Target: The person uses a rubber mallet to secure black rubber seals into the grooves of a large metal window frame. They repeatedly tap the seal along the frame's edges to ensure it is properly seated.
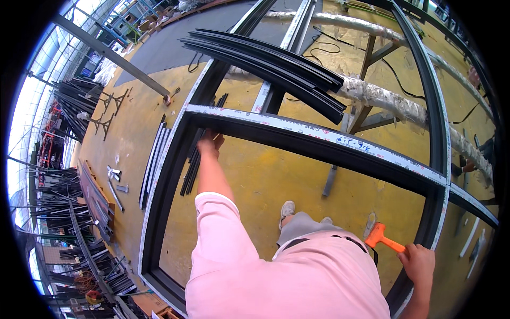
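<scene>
A large black metal window frame (291, 139) with printed white protective film along its edges stands around me. My left hand (209, 142) reaches to its far left inner corner, close against the dark profile. The fingers there are curled, and whatever they grip is too hidden to make out. At the right side of the frame, my right hand (418, 262) is closed round the handle of an orange mallet (378, 235). The mallet's head points left, over the frame's opening, with the hand beside the right profile.
A bundle of long black profiles (271, 66) lies across the frame's far part. Behind it, foil-wrapped rails (380, 98) rest on wooden trestles. Loose strips (154, 159) lie on the yellow floor (255, 181) at the left, and stacked profiles (77, 106) line the left wall.
</scene>
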A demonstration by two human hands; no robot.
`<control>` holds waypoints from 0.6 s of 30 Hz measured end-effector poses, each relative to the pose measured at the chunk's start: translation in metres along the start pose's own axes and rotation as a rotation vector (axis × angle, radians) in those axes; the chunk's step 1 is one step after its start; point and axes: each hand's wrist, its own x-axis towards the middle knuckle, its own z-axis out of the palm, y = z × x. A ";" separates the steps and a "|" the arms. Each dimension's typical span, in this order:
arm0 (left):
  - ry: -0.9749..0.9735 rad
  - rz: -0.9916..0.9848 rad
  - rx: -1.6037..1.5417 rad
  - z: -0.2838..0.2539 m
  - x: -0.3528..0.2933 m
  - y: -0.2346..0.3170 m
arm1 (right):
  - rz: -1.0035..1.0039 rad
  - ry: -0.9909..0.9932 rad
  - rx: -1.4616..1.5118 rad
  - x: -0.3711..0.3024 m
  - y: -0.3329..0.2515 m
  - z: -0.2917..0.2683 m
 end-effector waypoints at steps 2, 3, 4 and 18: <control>0.037 0.011 -0.085 0.011 0.023 0.001 | 0.115 -0.022 0.063 -0.004 -0.010 0.005; 0.046 0.011 -0.120 0.017 0.036 0.006 | 0.184 -0.043 0.111 0.002 -0.017 0.011; 0.056 -0.016 -0.089 -0.021 0.071 0.011 | 0.233 -0.066 0.170 0.008 -0.020 0.018; -0.139 0.061 -0.288 0.014 0.081 0.001 | 0.944 0.580 1.554 0.029 -0.088 0.085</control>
